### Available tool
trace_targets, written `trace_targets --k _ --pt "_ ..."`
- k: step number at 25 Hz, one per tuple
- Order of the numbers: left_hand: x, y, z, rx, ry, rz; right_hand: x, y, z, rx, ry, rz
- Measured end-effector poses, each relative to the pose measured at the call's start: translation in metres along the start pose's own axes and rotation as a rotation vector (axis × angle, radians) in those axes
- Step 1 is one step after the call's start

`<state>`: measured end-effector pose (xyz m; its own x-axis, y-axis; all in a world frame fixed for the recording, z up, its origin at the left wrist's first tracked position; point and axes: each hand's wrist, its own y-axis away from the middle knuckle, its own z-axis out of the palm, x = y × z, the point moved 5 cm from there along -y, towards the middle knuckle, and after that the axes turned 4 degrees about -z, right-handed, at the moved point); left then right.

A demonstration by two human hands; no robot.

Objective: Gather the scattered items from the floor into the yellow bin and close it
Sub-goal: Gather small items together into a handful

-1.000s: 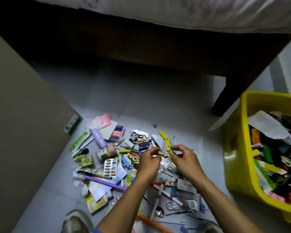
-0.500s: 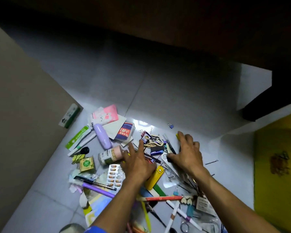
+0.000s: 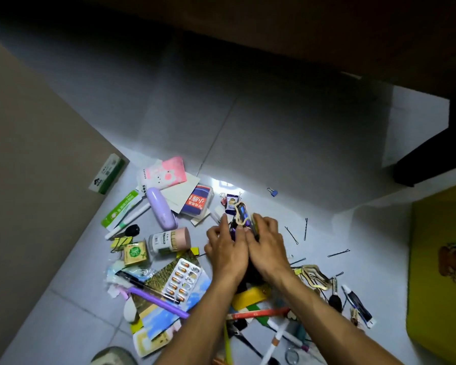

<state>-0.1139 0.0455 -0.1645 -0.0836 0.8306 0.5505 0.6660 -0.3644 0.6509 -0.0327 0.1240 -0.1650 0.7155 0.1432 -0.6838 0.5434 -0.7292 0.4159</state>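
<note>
- Head view: we found the left hand [image 3: 228, 255] and right hand [image 3: 267, 246] pressed side by side over the middle of the floor litter, fingers curled round a small clump of clips and hair slides [image 3: 241, 213] gathered between them.
- The yellow bin [image 3: 437, 272] stood at the right edge, well apart from the hands; only its side showed, so we could not tell whether it was open.
- Left of the hands lay a purple case [image 3: 160, 208], a pill blister [image 3: 181, 276] and a pink-capped jar [image 3: 170, 241]; loose hairpins [image 3: 291, 235] lay to the right.
- Risk, in our judgement: the clump is many thin, loose pieces held by squeeze alone, so lifting it across to the bin could shed pins.
- We also judged the scattered hairpins easy to overlook against the pale tile.
</note>
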Motion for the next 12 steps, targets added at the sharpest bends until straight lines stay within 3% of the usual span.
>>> trace_targets --k 7,12 --pt "-0.004 0.007 0.020 -0.048 0.528 -0.026 0.000 0.018 0.013 0.008 -0.565 0.167" --pt "0.004 0.032 0.015 -0.064 0.646 0.034 -0.006 0.040 -0.005 0.022 -0.925 0.218"
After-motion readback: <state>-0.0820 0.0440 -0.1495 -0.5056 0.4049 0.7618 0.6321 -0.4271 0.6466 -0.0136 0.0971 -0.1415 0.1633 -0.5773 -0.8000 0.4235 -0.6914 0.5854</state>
